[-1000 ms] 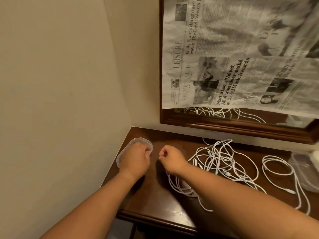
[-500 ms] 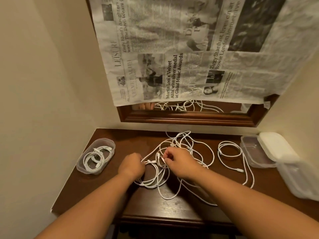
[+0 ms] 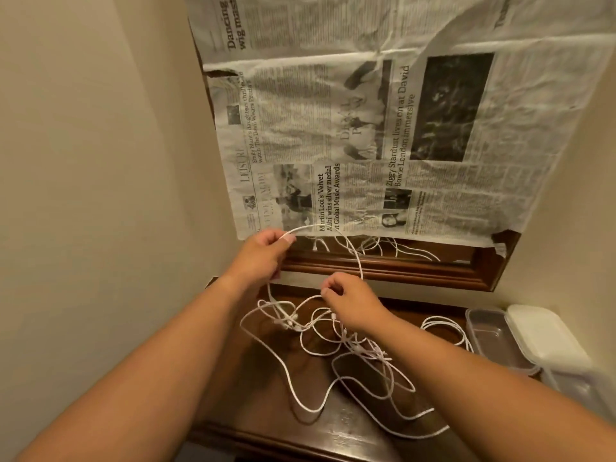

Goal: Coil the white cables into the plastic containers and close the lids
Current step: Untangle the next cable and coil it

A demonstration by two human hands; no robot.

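Newspaper (image 3: 383,128) is hanging over a wood-framed mirror (image 3: 400,271), filling the upper right of the frame. Dark tabletop (image 3: 266,395) is occupying the lower centre. White cables (image 3: 350,355) are lying in a loose tangle mid-tabletop. A smaller loop (image 3: 446,328) is lying just right of them, near an open clear container (image 3: 493,341) with a white lid (image 3: 543,335) just beside it. Left hand (image 3: 263,258), raised at centre frame, is pinching a strand that is arcing down toward the right hand (image 3: 353,305). That hand is pinching cable just above the tangle.
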